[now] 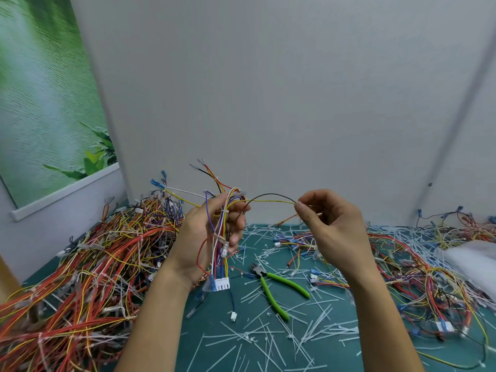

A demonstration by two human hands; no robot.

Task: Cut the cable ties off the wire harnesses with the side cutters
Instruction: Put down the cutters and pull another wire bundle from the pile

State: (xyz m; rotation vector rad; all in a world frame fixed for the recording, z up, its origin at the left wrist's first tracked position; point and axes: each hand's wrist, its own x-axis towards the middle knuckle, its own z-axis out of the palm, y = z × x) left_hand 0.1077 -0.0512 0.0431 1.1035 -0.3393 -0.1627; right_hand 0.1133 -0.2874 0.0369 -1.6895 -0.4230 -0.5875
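Littering the near part of the green counter (pixel 204 327), cut white cable ties (pixel 241 338) are lying loose in every direction. Just beyond them the side cutters (pixel 261 273) are resting flat on the counter, their green handles pointing toward the person, with neither hand touching them.

Above and left of the tool, the left grip (pixel 204 237) is curling round a wire harness (pixel 221 232) and holding it upright, clear of the counter. The harness's white connector (pixel 222 284) is hanging down by the wrist, and a white cable tie (pixel 225 212) is binding the wires near the fingers. At about the same height to the right, the right grip (pixel 330 229) is pinching a yellow wire (pixel 268 201) between thumb and forefinger. A black wire (pixel 271 194) is arching beside it from the harness to the same fingertips.

Farther back, a large tangled pile of harnesses (pixel 94 264) is covering the left of the counter, and a flatter spread of wires (pixel 416 264) is trailing over the right, near a white bag (pixel 472 253). Behind everything a grey wall (pixel 268 89) is rising, with a green leafy poster (pixel 40 89) hanging at the left.
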